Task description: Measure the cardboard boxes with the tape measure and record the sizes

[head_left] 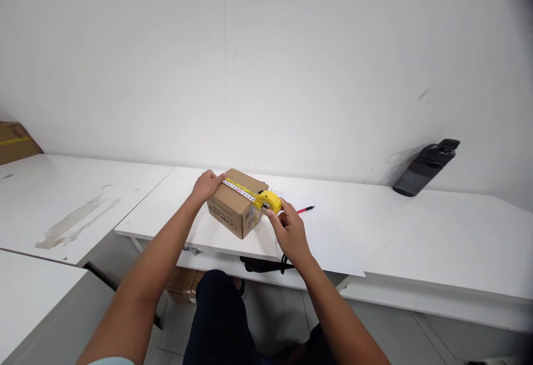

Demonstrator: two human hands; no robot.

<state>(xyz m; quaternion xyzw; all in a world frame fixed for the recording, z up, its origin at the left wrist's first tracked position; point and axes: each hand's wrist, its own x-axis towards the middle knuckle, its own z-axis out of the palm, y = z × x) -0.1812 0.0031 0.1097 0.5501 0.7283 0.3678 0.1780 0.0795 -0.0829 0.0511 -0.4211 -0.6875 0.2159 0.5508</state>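
Note:
A small brown cardboard box with printed sides sits on the white table. Across its top lies the pulled-out blade of a tape measure, its yellow case at the box's right edge. My left hand is closed at the box's left edge, thumb pressing the blade's end down; its other fingers are partly hidden. With thumb and fingers, my right hand grips the tape measure case. Just beyond that hand, a red and black pen rests on white paper.
A dark bottle stands near the wall at right. Another cardboard box is at far left. Below the white tabletop are a shelf with a black item and a carton on the floor, near my legs.

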